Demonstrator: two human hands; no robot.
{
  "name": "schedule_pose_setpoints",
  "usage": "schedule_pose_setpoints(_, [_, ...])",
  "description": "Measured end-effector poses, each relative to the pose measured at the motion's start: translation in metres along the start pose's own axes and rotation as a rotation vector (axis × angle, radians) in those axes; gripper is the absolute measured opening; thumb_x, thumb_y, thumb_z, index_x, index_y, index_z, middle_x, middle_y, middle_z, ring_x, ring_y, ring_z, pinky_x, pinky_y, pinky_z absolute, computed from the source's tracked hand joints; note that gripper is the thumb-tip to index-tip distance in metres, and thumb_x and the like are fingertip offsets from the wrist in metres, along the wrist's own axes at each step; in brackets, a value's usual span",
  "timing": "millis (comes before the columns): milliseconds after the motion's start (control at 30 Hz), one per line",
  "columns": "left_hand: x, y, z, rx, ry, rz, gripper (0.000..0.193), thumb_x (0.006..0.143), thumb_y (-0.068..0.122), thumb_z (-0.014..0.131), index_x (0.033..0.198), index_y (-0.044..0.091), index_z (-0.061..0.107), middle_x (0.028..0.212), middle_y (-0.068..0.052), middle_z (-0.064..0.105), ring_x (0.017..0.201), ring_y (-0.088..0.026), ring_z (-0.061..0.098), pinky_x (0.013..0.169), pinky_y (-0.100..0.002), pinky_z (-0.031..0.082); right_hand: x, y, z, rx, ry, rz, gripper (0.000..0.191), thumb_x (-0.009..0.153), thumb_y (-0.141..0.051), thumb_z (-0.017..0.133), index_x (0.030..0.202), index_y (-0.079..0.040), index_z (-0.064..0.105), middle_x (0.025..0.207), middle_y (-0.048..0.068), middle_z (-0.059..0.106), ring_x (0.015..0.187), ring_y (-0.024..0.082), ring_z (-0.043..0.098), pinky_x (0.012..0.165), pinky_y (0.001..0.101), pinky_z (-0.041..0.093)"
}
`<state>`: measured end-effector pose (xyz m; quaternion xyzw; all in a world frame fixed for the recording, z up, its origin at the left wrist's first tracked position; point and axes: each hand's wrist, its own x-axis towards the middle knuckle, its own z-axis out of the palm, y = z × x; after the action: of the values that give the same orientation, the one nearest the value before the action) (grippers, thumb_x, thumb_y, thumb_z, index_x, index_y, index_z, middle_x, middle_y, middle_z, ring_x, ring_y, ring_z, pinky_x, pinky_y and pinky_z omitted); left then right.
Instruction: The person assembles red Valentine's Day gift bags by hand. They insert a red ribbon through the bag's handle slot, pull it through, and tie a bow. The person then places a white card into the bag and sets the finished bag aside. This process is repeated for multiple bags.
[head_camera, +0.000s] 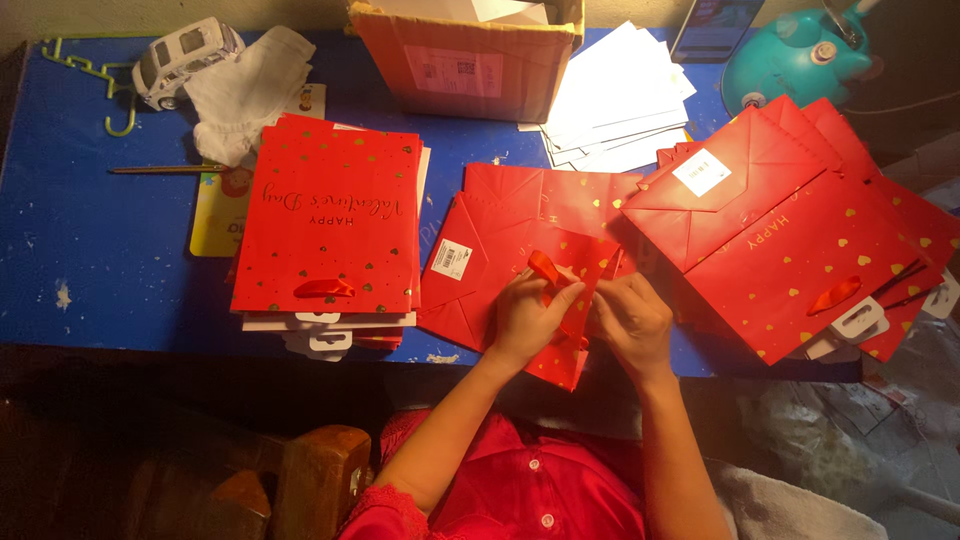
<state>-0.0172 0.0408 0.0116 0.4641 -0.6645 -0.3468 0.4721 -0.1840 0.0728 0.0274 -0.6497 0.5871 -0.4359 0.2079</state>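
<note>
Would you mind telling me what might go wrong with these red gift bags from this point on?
The left hand and right hand work the red ribbon handle of a flat red bag that overhangs the blue table's near edge; it might slip off. Pulling hard could tear the paper at the ribbon. The right-hand pile of bags is fanned out unevenly and also overhangs, so a nudge may topple it.

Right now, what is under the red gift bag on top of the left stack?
Under the red gift bag white tags and more red edges stick out; a yellow card is partly covered. The rest is hidden.
</note>
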Motion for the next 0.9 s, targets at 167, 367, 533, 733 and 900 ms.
schedule_pose_setpoints(167, [0.000, 0.004, 0.000, -0.141, 0.024, -0.135, 0.012, 0.102, 0.018, 0.069, 0.102, 0.007, 0.072, 0.099, -0.009, 0.076, 0.092, -0.023, 0.077, 0.080, -0.032, 0.059, 0.001, -0.001, 0.000, 0.013, -0.009, -0.014, 0.021, 0.088, -0.003, 0.075, 0.109, -0.004, 0.074, 0.089, 0.009, 0.065, 0.077, 0.020, 0.066, 0.070, 0.0315, 0.052])
schedule_pose_setpoints(367, [0.007, 0.027, -0.010, -0.262, -0.035, -0.246, 0.021, 0.090, 0.016, 0.074, 0.107, 0.005, 0.068, 0.104, -0.009, 0.074, 0.088, -0.022, 0.072, 0.078, -0.032, 0.057, 0.001, 0.000, -0.001, 0.006, -0.020, 0.000, 0.021, 0.088, -0.004, 0.075, 0.109, -0.004, 0.074, 0.088, 0.009, 0.064, 0.075, 0.019, 0.066, 0.069, 0.0313, 0.052])
schedule_pose_setpoints(533, [0.009, 0.029, -0.018, -0.046, -0.075, -0.019, 0.012, 0.094, 0.015, 0.074, 0.101, 0.005, 0.071, 0.101, -0.010, 0.075, 0.097, -0.026, 0.072, 0.084, -0.036, 0.056, 0.001, 0.001, -0.001, -0.008, -0.016, -0.017, 0.021, 0.088, -0.003, 0.075, 0.109, -0.004, 0.074, 0.089, 0.009, 0.065, 0.076, 0.020, 0.066, 0.070, 0.0314, 0.052])
schedule_pose_setpoints(733, [0.003, 0.017, -0.009, -0.113, -0.020, -0.087, 0.013, 0.099, 0.018, 0.070, 0.100, 0.005, 0.066, 0.101, -0.012, 0.076, 0.095, -0.027, 0.076, 0.082, -0.036, 0.059, 0.001, 0.000, 0.000, 0.018, -0.003, -0.018, 0.020, 0.088, -0.003, 0.075, 0.109, -0.004, 0.074, 0.091, 0.009, 0.067, 0.078, 0.020, 0.068, 0.071, 0.0314, 0.053])
schedule_pose_setpoints(900, [0.004, 0.016, -0.009, -0.179, -0.029, -0.216, 0.017, 0.102, 0.022, 0.065, 0.101, 0.006, 0.062, 0.100, -0.010, 0.077, 0.091, -0.026, 0.078, 0.079, -0.036, 0.061, 0.000, -0.001, 0.001, 0.011, -0.010, 0.043, 0.020, 0.089, -0.003, 0.074, 0.108, -0.004, 0.075, 0.088, 0.008, 0.065, 0.075, 0.020, 0.067, 0.069, 0.0320, 0.052])
